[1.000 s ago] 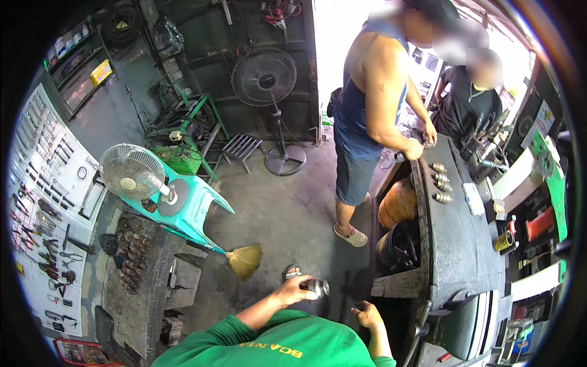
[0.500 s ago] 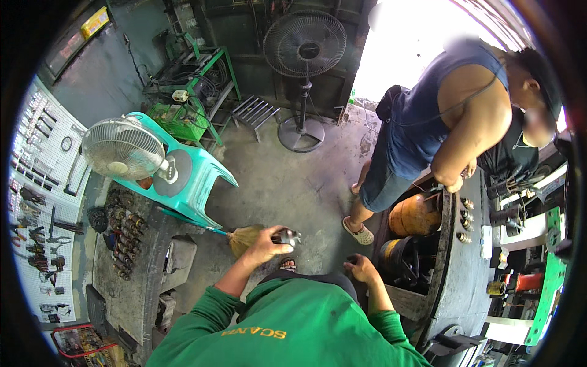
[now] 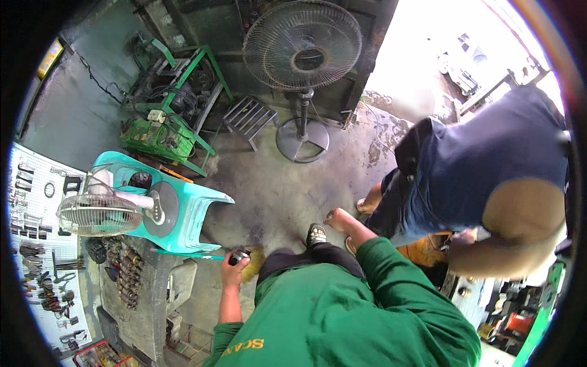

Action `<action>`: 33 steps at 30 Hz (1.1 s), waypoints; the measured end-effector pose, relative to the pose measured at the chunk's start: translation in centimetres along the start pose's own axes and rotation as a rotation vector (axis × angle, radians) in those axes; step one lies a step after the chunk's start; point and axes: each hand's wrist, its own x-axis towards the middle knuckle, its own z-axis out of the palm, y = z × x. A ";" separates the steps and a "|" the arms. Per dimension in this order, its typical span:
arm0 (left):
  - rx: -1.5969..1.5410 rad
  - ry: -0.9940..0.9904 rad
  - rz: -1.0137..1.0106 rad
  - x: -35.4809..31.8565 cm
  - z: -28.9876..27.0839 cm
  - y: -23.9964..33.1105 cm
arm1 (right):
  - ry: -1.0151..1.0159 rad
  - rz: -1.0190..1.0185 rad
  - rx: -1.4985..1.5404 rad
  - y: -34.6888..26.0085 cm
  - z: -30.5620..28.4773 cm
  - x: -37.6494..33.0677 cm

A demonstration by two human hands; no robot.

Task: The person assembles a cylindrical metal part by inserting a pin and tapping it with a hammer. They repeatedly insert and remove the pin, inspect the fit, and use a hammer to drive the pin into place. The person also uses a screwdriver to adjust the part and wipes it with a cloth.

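My left hand (image 3: 231, 276) is closed around a small dark cylindrical metal part (image 3: 240, 256), held low beside my left leg, over the broom (image 3: 254, 264). In front of my right leg, my right hand (image 3: 340, 220) has its fingers curled in, and whatever may be inside them is hidden. Close by on the right stands a person in a navy sleeveless top (image 3: 483, 153), bent toward the right bench. A turquoise plastic stool (image 3: 195, 205) carrying a white fan (image 3: 101, 214) stands ahead to the left.
A tall black stand fan (image 3: 304, 55) is straight ahead, with a low metal step (image 3: 249, 117) beside it. Cluttered metal parts (image 3: 125, 269) cover the left bench (image 3: 147, 306), below a pegboard of tools (image 3: 46, 202). An orange tank (image 3: 425, 249) sits under the right bench. A green rack (image 3: 208, 61) holds equipment.
My view has turned and my body has stepped forward. My right hand has reached ahead, beside the other person's legs. The left hand has dropped to my side, still holding the metal part.
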 end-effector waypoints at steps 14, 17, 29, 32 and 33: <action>0.013 0.137 0.036 25.2 1.2 3.8 | 0.187 0.077 0.292 3.5 -19.4 18.2; 0.048 0.157 0.004 28.8 -0.2 3.1 | 0.284 0.199 0.517 5.4 -22.9 16.9; -0.057 0.443 -0.018 30.4 -0.4 -9.2 | -0.090 0.445 0.428 8.2 -28.3 24.0; -0.225 0.507 -0.087 26.5 1.3 -11.7 | -0.100 0.380 0.244 7.4 -29.8 27.1; -0.240 0.527 -0.166 25.5 1.7 -12.3 | -0.119 0.263 0.171 6.8 -30.4 27.9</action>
